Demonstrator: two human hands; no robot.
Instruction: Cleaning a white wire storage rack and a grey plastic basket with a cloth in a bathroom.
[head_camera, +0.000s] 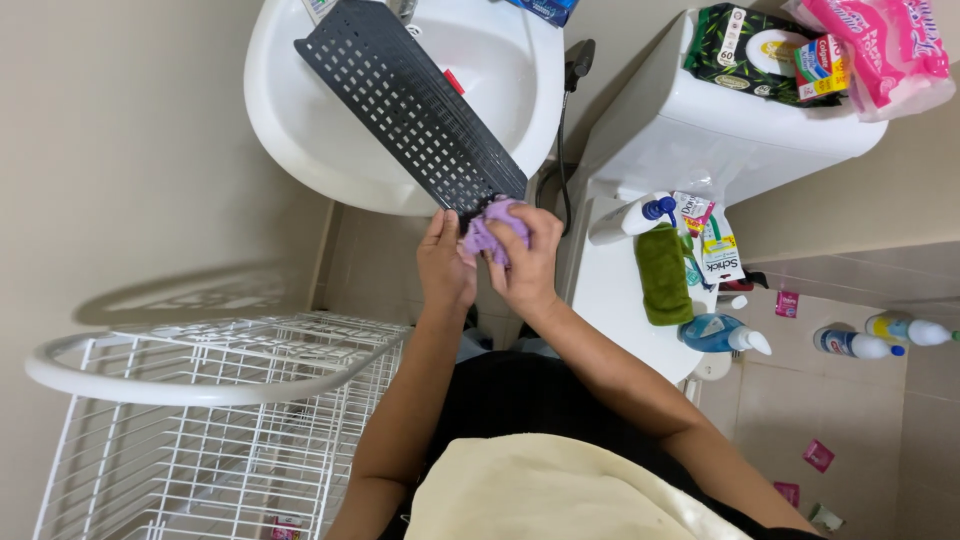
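The person is standing at the white sink (300, 120), and both hands are meeting at the near end of a long black perforated tray (410, 105). The tray is lying slanted across the basin, far end up toward the back of the sink, near end jutting over the front rim, which looks like a way of keeping drips inside the basin while the lower end stays within reach.

The right hand (525, 265) is closing its grip around a bunched purple cloth (492, 228) and pressing it against the tray's near edge. The left hand (445, 262) is sitting just beside it, fingers curled toward the same edge and touching the cloth, apparently steadying the tray so it is not sliding under the rubbing; whether it is actually clamping the tray, I cannot tell from here.

Off to the left a white wire rack (200, 400) is standing near the person. To the right, the closed toilet lid (610, 290) is carrying a folded green cloth (662, 272) and a blue bottle (715, 333), with packets stacked on the tank (700, 130) behind. A pale yellow towel (540, 495) is draped at the person's front.
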